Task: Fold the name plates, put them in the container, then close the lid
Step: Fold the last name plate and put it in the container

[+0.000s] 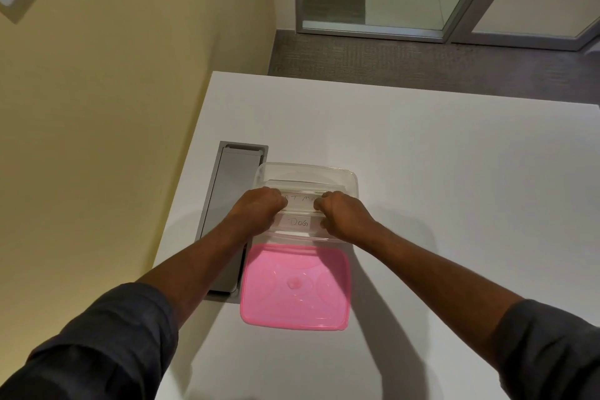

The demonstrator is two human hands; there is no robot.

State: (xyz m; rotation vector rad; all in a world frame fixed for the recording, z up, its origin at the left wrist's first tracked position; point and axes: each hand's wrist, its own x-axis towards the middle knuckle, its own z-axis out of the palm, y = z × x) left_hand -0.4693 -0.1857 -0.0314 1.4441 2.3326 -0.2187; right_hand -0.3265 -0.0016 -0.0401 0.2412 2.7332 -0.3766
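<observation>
I judge placing underway: left hand (259, 208) and right hand (341, 211) pinch a plate (300, 200) inside the container (350, 178); next, release and fit the lid (295, 286).

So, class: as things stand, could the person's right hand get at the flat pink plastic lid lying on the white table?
Probably yes. The pink plastic lid lies uncovered just nearer than the clear plastic container, with nothing on it. The right hand would first have to release the name plate.
</observation>
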